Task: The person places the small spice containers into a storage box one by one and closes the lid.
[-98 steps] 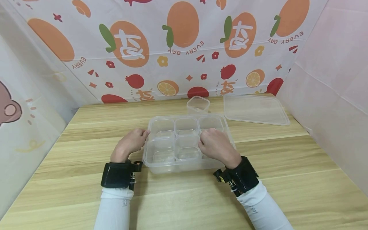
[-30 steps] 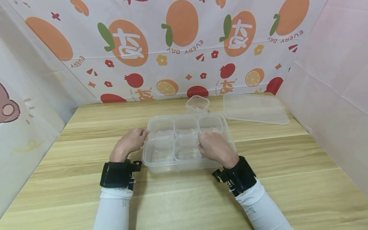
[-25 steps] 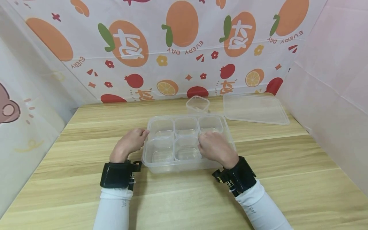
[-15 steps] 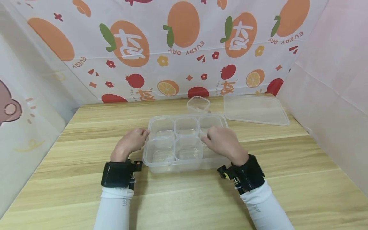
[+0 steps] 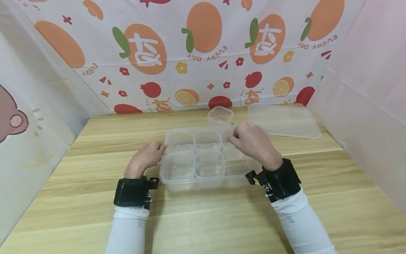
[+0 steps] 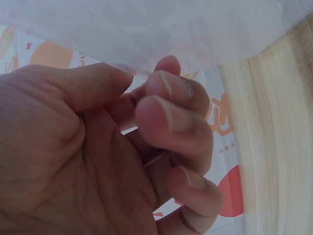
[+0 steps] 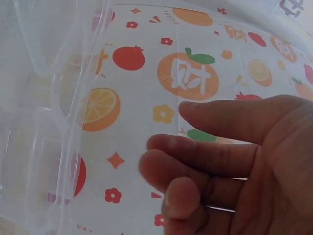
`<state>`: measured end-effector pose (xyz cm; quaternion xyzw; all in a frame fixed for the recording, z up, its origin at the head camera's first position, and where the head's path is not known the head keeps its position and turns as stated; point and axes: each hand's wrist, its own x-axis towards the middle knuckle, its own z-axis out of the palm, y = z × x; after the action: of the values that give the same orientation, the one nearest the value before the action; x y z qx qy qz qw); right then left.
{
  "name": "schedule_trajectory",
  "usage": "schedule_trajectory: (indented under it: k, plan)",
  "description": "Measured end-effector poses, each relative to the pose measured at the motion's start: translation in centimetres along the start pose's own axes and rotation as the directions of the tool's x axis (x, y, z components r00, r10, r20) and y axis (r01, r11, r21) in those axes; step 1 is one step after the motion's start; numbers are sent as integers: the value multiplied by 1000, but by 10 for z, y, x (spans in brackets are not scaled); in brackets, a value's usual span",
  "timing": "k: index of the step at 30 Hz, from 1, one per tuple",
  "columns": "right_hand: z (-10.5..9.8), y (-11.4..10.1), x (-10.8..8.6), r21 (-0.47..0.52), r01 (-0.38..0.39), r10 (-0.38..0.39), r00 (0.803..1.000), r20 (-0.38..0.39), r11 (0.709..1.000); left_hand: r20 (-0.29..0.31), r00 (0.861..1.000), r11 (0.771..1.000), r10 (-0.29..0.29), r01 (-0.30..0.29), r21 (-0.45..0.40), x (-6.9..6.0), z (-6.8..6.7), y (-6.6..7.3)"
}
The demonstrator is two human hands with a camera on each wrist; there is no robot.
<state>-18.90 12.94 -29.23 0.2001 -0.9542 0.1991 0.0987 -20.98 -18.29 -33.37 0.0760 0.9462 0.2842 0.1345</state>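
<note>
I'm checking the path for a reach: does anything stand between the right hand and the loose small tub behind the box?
Only the far rim of the clear box shows between the right hand and the small tub; above that rim, nothing visible stands in the way.

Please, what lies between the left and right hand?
In the head view, most of the clear box, with small containers inside, lies between the left hand and right hand.
</note>
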Motion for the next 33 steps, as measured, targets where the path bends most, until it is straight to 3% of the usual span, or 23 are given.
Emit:
schedule_trajectory:
  k: [12, 33]
  plan:
    - [-2, 5, 27, -56, 8, -10, 999, -40, 998, -4, 1000, 1000, -2, 2, 20, 2, 3, -1]
    - [-2, 18, 54, -17, -89, 88, 996, -25, 996, -11, 1000, 1000, 3, -3, 0, 2, 3, -2]
